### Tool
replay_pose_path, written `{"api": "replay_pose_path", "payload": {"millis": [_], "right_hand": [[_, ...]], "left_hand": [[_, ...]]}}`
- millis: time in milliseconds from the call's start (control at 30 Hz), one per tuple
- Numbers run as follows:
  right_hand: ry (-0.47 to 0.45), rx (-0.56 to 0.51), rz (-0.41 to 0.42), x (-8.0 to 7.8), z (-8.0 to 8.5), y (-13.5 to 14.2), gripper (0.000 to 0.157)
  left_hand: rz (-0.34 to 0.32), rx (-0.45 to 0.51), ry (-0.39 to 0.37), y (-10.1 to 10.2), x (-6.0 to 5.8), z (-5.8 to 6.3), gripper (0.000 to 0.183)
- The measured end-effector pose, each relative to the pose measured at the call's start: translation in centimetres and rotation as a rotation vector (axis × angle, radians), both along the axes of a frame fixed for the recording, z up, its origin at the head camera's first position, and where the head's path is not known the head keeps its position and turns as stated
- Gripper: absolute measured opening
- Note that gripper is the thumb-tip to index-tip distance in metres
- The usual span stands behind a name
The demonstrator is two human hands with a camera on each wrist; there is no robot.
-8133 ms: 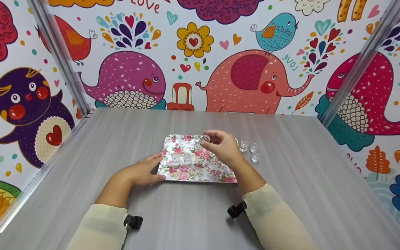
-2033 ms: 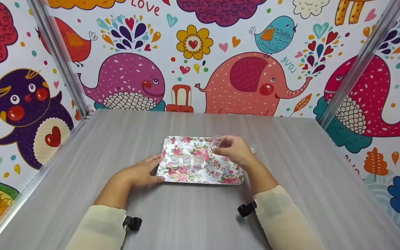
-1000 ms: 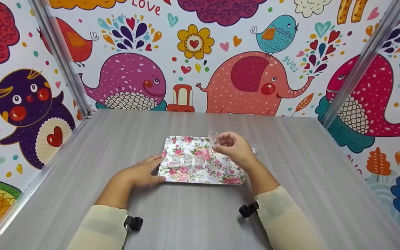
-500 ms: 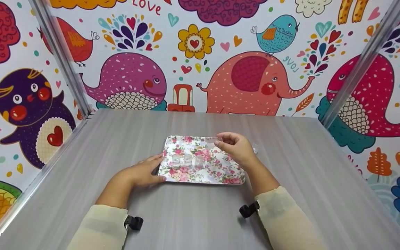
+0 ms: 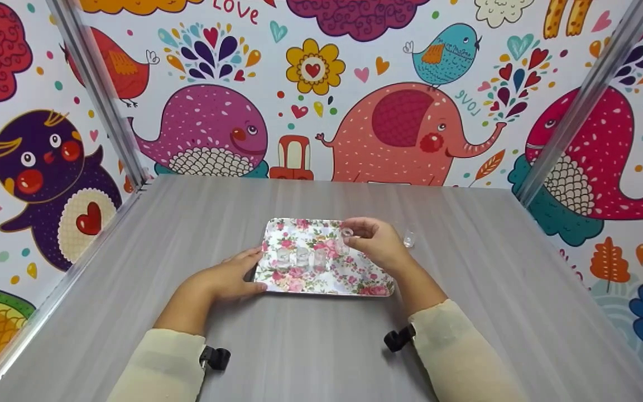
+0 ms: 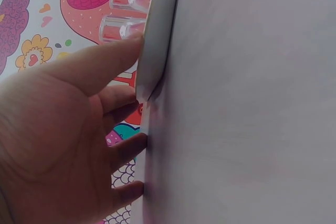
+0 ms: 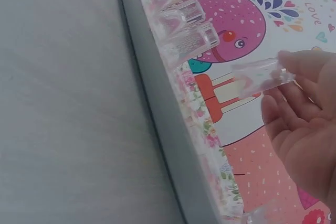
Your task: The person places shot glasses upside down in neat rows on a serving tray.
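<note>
The right hand (image 5: pixel 376 240) pinches a small clear shot glass (image 7: pixel 260 80) between thumb and fingers, over the right part of a floral tray (image 5: pixel 349 282). In the head view, one round end of this glass faces up towards the camera, and its body slants down to the left. The left hand (image 5: pixel 229 276) rests at the tray's left side, thumb at the near corner and loosely extended fingers along the edge. Three clear glasses stand in a row on the tray, the rightmost glass (image 5: pixel 320 261) nearest the right hand.
Another clear glass (image 5: pixel 409 238) stands on the grey table (image 5: pixel 299 346) just right of the tray, behind the right hand. Walls with cartoon animals (image 5: pixel 399 139) and metal posts (image 5: pixel 95 95) enclose the table's back and sides.
Eight seconds ago, two glasses were on the tray; a third now stands in the row. Over the last second, the right hand has turned its glass over and lowered it slightly. The left hand stays put.
</note>
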State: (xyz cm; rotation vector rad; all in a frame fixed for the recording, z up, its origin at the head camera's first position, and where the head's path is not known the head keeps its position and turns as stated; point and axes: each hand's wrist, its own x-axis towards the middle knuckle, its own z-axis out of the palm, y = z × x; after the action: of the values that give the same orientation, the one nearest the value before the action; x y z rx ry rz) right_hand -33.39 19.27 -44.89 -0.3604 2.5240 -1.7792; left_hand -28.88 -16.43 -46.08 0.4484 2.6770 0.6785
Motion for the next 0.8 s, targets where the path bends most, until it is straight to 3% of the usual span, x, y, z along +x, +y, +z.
{"api": "replay_pose_path", "payload": {"millis": [300, 500, 800], "right_hand": [[-0.048, 0.086, 0.130, -0.3, -1.2, -0.5, 0.040], [-0.053, 0.161, 0.136, -0.4, -2.0, -0.8, 0.036], [-0.036, 0.138, 0.171, -0.4, -2.0, -0.8, 0.040]], "left_hand": [[-0.001, -0.002, 0.009, 0.1, 0.0, 0.0, 0.090], [0.003, -0.005, 0.011, 0.0, -0.1, -0.1, 0.091], [0.008, -0.011, 0.002, -0.1, 0.0, 0.0, 0.090]]}}
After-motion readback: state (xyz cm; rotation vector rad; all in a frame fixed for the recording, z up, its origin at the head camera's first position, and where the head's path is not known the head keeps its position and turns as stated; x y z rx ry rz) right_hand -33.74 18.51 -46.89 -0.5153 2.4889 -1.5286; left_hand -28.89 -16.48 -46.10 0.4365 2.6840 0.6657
